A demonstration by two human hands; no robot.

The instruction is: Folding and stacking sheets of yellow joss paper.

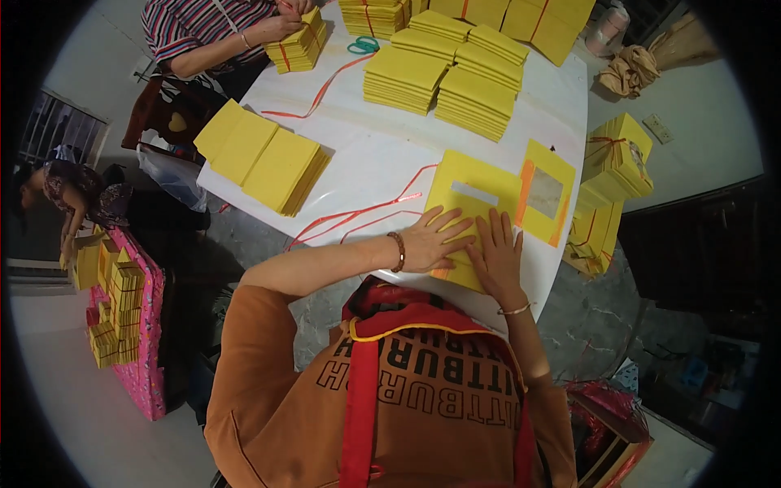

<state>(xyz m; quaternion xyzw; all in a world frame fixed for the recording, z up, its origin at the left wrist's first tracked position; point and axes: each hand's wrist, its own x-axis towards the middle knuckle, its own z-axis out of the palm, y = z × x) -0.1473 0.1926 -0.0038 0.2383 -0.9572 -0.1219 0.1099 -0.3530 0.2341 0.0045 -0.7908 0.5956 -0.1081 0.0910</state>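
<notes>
Both my hands lie flat on a yellow paper packet point(457, 174) at the table's near edge, with a pale strip across its upper part. My left hand point(433, 241), with a brown bead bracelet at the wrist, has its fingers spread over the packet's middle. Beside it, my right hand point(497, 255) presses down with fingers apart, a pale bangle on its wrist. Neither hand grips anything. Right of the packet lies a yellow sheet point(548, 192) with an orange strip and a greyish rectangle. Red plastic ribbon point(355, 213) runs across the table, left of the packet.
Stacks of yellow paper point(404, 75) stand toward the far side of the white table point(350, 134), others at left point(281, 169). Green-handled scissors point(363, 45) lie near them. Across the table, a person's hands point(285, 24) hold a tied bundle. Another person bends over a pink-covered table point(150, 325).
</notes>
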